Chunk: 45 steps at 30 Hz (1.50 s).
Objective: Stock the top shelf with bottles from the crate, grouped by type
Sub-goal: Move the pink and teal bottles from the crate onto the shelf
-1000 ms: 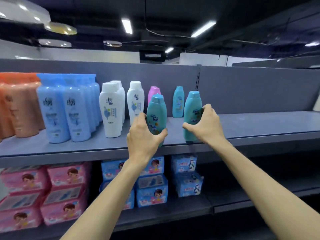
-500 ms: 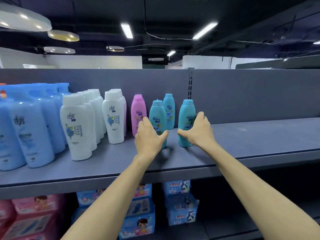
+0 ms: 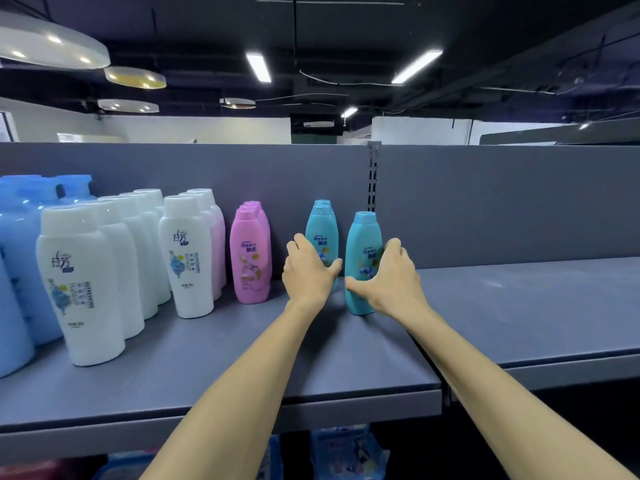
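Teal bottles are your task items here, both upright on the grey top shelf [image 3: 519, 299]. Your left hand [image 3: 306, 271] wraps the lower body of the left teal bottle [image 3: 321, 230], fingers curled on its left side, thumb across the front; another teal cap shows right behind it. Your right hand [image 3: 389, 277] grips the right teal bottle [image 3: 363, 244], thumb low on the front, fingers curled round its right side. That bottle stands just right of the left teal bottle and a bit nearer the shelf's front edge, the two close but apart. Left of the left teal bottle: a row of pink bottles [image 3: 251, 254], near but not touching your hand. Further left of it: two rows of white bottles [image 3: 188, 258], then a bigger white row [image 3: 86, 289], then pale blue bottles [image 3: 20, 244] at the frame edge. Right of the teal pair the shelf surface is grey board. Below the shelf, blue packs [image 3: 346, 452], blurred.
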Each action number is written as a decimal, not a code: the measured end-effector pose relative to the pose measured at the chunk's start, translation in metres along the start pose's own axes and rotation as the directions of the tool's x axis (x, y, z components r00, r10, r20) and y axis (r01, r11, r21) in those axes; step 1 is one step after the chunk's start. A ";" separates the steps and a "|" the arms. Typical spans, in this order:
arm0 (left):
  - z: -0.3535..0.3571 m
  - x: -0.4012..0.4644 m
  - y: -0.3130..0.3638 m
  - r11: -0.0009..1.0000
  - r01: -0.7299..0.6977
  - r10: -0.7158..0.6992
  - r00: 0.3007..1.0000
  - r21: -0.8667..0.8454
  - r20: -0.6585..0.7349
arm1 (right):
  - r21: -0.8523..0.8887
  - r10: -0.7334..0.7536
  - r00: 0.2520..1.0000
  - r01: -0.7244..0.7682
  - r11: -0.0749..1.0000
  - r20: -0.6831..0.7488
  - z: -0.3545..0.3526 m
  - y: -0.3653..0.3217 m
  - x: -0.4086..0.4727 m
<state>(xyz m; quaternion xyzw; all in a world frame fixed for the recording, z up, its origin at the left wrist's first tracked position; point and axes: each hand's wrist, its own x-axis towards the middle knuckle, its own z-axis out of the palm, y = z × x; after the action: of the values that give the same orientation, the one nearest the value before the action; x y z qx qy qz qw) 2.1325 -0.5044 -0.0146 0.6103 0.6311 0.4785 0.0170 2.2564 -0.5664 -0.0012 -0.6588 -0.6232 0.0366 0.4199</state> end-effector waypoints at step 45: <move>-0.111 -0.032 -0.037 0.837 -0.346 0.295 0.938 0.423 0.183 | 0.047 0.114 0.993 -0.115 0.992 0.019 0.051 -0.054 0.015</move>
<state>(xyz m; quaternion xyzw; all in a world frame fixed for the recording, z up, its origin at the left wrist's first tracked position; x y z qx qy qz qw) 2.0454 -0.5861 0.0041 0.7200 0.6112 0.2814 -0.1699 2.1875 -0.5344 0.0056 -0.6829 -0.5866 0.0811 0.4278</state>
